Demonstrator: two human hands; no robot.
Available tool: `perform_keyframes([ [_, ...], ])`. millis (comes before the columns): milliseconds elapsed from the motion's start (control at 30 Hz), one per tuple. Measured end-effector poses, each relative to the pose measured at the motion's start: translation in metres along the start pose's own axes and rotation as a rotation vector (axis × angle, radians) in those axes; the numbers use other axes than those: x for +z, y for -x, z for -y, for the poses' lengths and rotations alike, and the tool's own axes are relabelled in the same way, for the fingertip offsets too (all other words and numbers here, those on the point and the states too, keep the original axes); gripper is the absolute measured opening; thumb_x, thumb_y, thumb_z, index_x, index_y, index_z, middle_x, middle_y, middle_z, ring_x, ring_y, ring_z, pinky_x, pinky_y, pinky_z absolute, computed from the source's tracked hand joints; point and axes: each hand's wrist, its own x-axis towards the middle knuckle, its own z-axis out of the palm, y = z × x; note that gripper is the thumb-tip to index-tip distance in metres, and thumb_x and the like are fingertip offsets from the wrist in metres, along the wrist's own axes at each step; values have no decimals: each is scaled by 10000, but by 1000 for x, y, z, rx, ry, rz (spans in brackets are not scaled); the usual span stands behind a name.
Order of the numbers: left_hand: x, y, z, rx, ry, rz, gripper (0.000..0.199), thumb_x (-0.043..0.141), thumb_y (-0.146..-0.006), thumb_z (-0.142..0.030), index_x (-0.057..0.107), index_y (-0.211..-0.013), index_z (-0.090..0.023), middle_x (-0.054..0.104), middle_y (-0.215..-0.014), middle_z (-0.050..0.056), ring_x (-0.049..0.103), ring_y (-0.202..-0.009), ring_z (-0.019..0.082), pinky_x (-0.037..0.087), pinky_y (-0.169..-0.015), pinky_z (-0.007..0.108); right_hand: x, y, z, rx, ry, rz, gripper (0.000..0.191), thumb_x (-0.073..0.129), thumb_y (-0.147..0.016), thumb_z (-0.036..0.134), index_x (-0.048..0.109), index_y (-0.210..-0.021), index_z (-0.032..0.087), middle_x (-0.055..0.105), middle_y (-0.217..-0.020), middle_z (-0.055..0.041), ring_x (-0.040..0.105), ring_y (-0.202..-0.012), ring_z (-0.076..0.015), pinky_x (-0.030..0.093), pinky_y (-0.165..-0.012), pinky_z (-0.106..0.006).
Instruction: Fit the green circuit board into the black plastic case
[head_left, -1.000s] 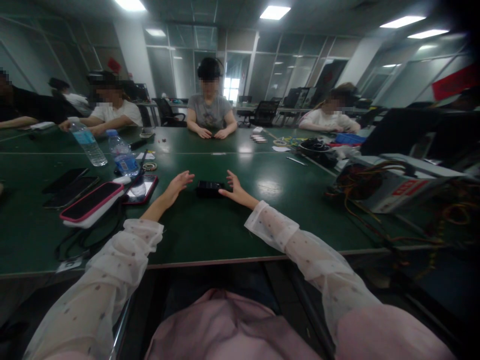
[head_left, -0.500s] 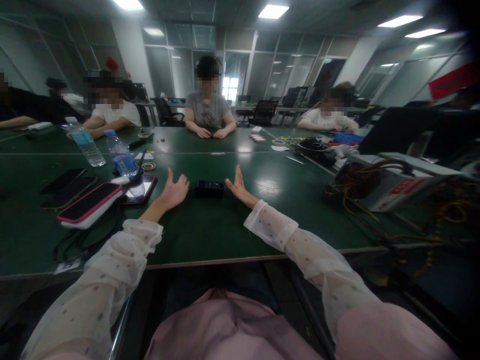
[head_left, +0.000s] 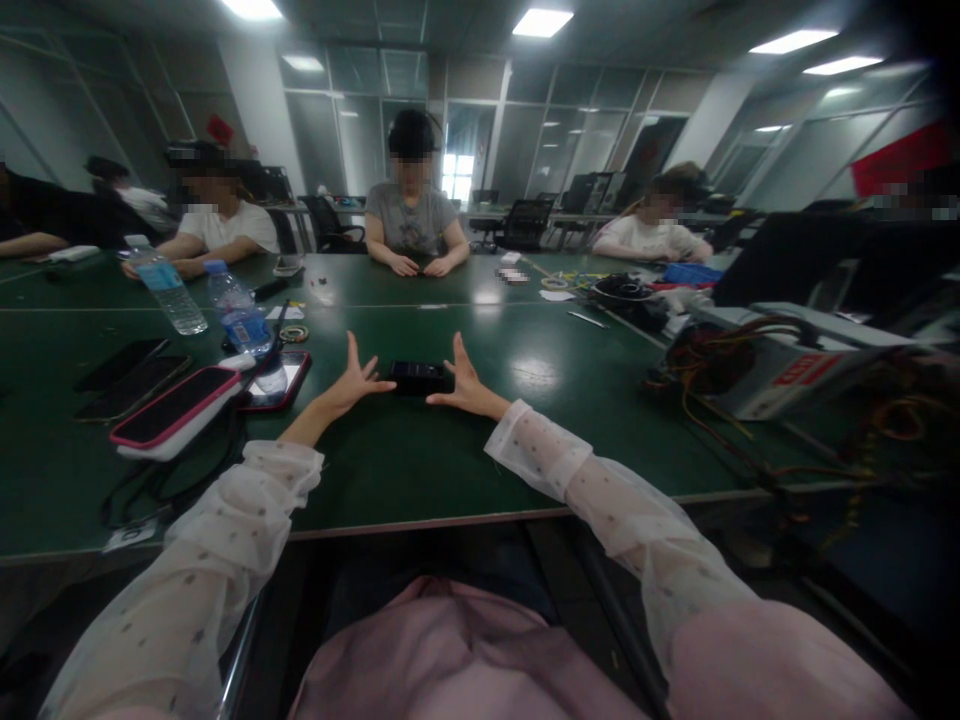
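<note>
Glass partitions [head_left: 577,130] and ceiling lights [head_left: 542,22] in the background, a co-worker [head_left: 414,222] seated opposite, and spread across the foreground a glossy dark green worktop [head_left: 420,460]. On its near section, a small black box [head_left: 411,376], resting between left hand [head_left: 349,386] and right hand [head_left: 471,388], one at each end. Each grip wide apart, thumb well away from forefinger, nothing clamped. Thumbs very close to the box; actual contact impossible to confirm from this view.

Likeliest trouble: a skid or twist of the box on that smooth surface, caused by one thumb pushing harder or sooner than the other. Possible too: a lopsided pinch, from uneven closing, and then a slip. On the left, a lesser hazard: dark cables [head_left: 223,452] just beside the sheer left sleeve [head_left: 217,545], easily snagged by its loose cuff, with a pink-edged phone [head_left: 178,405] liable to be dragged along. Farther off, a blue-capped bottle [head_left: 241,312], prone to toppling from a wide sweep leftward.
</note>
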Motion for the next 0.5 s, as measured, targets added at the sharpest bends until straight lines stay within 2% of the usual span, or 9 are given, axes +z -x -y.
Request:
perform_keyframes([
  [133,-3,1,-7,12,5,52,1364,817,-622,-368,-369,-1260,-581,-340,-1526,-29,319,-1397,307,373,-1069,496,-1,0,3,-19,-92,7,1342,779,-631,545,-298,-1414,374,-290,-1555,-34,16,-1475,-331,327,-1117,-542],
  [200,-2,0,-8,31,32,94,1384,826,-614,-331,-368,-1272,-567,-327,-1534,-4,337,-1388,306,350,-1079,507,-2,0,7,-39,-129,-1,1296,784,-643,513,-224,-1447,383,-213,-1580,-47,133,-1466,-322,365,-1099,-522],
  [233,0,0,-8,45,35,117,1401,834,-604,-319,-370,-1281,-553,-318,-1539,14,330,-1391,310,338,-1083,515,-3,0,8,-44,-131,-7,1254,786,-650,495,-155,-1470,383,-118,-1598,-59,208,-1449,-314,370,-1097,-517],
  [300,4,2,-11,78,-7,164,1429,848,-578,-328,-361,-1317,-509,-286,-1552,53,296,-1405,327,315,-1088,537,-4,0,10,-31,-97,-10,1104,782,-670,462,61,-1500,357,181,-1574,-89,379,-1373,-297,360,-1101,-514],
  [367,8,5,-15,113,-134,198,1421,852,-562,-385,-301,-1390,-444,-221,-1573,85,251,-1420,345,272,-1106,551,-5,0,11,-3,-40,-16,917,780,-679,440,301,-1448,296,448,-1426,-105,498,-1273,-288,366,-1090,-512],
  [433,9,8,-19,148,-357,174,1316,825,-585,-469,-125,-1488,-358,-77,-1602,99,168,-1442,359,131,-1146,567,-5,0,9,16,-2,-28,772,787,-671,428,455,-1343,244,568,-1282,-103,554,-1195,-286,407,-1048,-507],
  [500,8,12,-21,166,-568,140,1125,755,-649,-549,84,-1517,-300,83,-1602,90,87,-1459,353,-18,-1153,561,-5,0,6,20,-7,-35,697,795,-661,411,508,-1269,227,602,-1213,-93,589,-1131,-274,447,-1002,-493],
])
